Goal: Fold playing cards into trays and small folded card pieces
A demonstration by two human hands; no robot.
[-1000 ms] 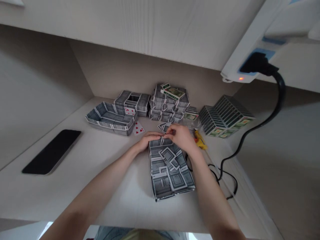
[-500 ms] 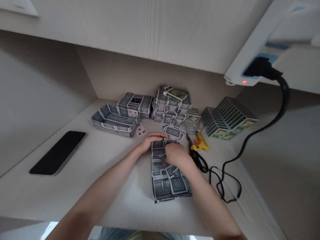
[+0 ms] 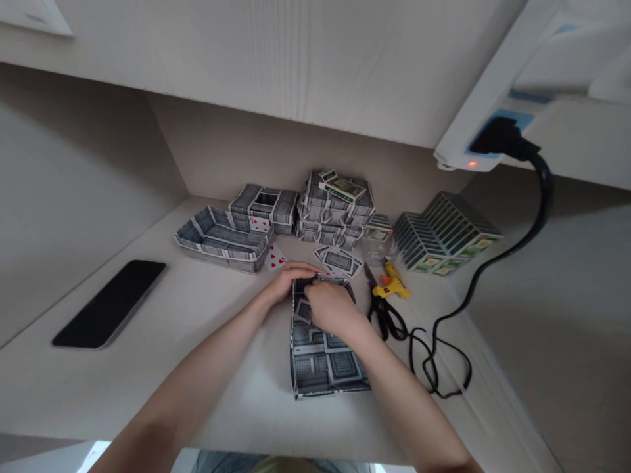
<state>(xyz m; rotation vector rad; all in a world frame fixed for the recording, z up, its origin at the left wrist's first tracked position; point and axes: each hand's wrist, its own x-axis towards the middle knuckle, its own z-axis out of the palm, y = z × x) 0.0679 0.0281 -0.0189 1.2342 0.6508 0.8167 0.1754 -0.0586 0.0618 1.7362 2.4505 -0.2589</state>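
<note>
An open, shallow tray made of playing cards (image 3: 306, 384) lies in front of me, its walls low and its card backs grey. My left hand (image 3: 290, 279) is closed round its far left corner, fingers reaching along the far rim. Inside the tray is my right hand (image 3: 331, 306), knuckles up, fingers pinched down. A patterned playing card (image 3: 302, 311) shows at its fingertips and seems to be in them; the thumb side is partly hidden. Several more loose-looking cards (image 3: 342, 366) lie flat on the tray floor, partly under my right forearm.
Behind stand another card tray (image 3: 221, 244), a card box with an opening (image 3: 263, 202) and stacked card boxes (image 3: 335, 210). Loose cards (image 3: 338, 261), black-handled scissors (image 3: 387, 317), a yellow glue gun (image 3: 393, 282), card packs (image 3: 444, 230) and a black cable (image 3: 473, 289) lie rightward. A phone (image 3: 111, 303) is left.
My right hand has moved left and slightly away from me inside the tray, and a card now shows left of its fingers. My left hand stays at the corner. The view shifts slightly.
</note>
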